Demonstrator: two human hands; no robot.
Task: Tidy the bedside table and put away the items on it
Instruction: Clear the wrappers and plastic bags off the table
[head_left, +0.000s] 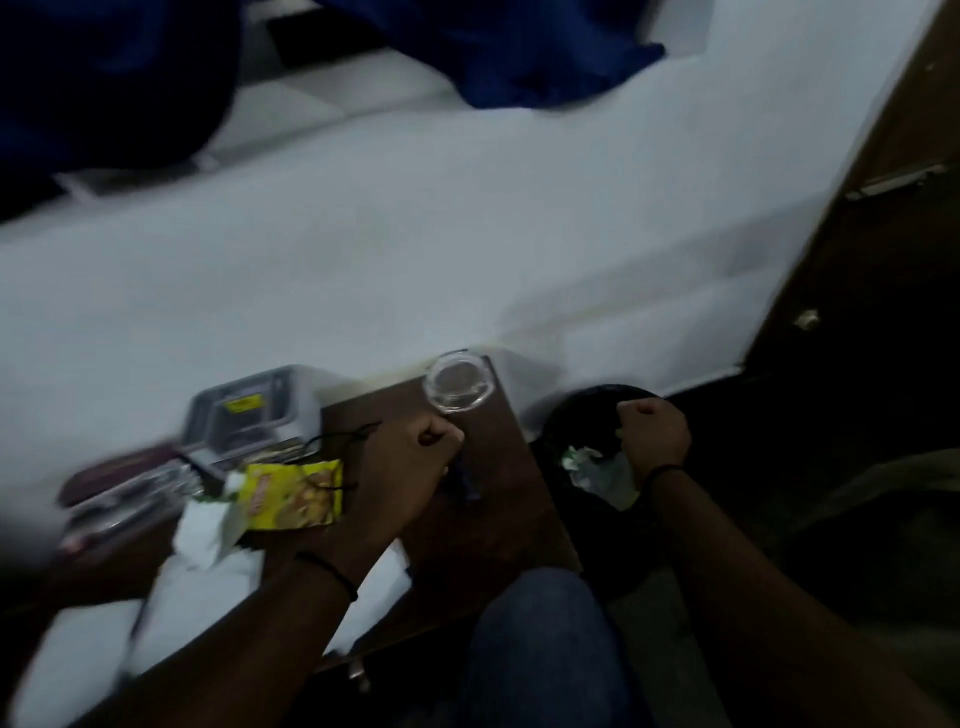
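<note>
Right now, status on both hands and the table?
Left hand fisted over the bedside table, contents unclear. Right hand gripping the black bin rim. Yellow packet, tissues, glass ashtray still on the table.

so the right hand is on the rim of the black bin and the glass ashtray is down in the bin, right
Not quite. The head view shows the ashtray sitting on the table's far corner, beside the bin, not in it. The right hand is indeed on the bin's rim.

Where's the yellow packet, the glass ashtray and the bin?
Yellow packet (291, 496), head view, middle of its printed face.
Glass ashtray (457, 383), head view, centre of its clear dish.
Bin (576, 410), head view, black rim at its left.
</note>
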